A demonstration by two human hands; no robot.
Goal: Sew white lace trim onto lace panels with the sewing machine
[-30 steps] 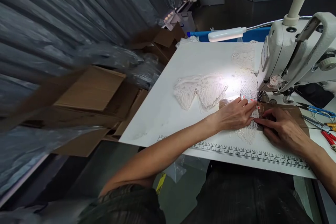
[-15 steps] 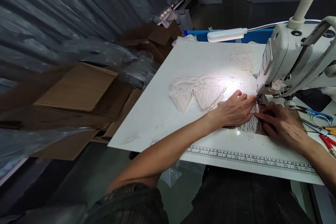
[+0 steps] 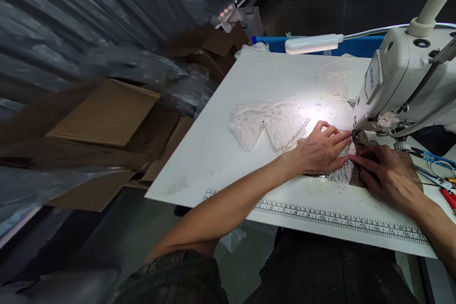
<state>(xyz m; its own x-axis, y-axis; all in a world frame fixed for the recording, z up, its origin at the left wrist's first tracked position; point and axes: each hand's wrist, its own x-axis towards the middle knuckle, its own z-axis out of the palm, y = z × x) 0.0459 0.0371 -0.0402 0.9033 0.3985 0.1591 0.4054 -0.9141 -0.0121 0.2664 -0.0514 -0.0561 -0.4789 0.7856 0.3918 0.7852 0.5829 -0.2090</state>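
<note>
White fringed lace (image 3: 342, 175) lies under the needle area of a white sewing machine (image 3: 388, 76). My left hand (image 3: 322, 147) rests on this lace, palm down, its fingers stretched toward the presser foot (image 3: 356, 135) and its thumb apart from them. Just right of it, my right hand (image 3: 386, 171) is closed, with its fingertips pinching the lace's near right edge. Part of the lace is hidden beneath my left hand. A folded stack of similar lace pieces (image 3: 269, 123) sits left of my hands, and another lace piece (image 3: 333, 76) lies farther back.
A lit lamp (image 3: 313, 43) hangs over the white table (image 3: 213, 152), which has a printed ruler (image 3: 335, 221) along its front edge. Blue-handled scissors (image 3: 436, 157) and red-handled snips (image 3: 448, 198) lie at right. Cardboard boxes (image 3: 103, 111) stand left of the table.
The view has shifted slightly, so the machine appears farther right and larger. Both hands keep almost the same place on the lace beside the presser foot.
</note>
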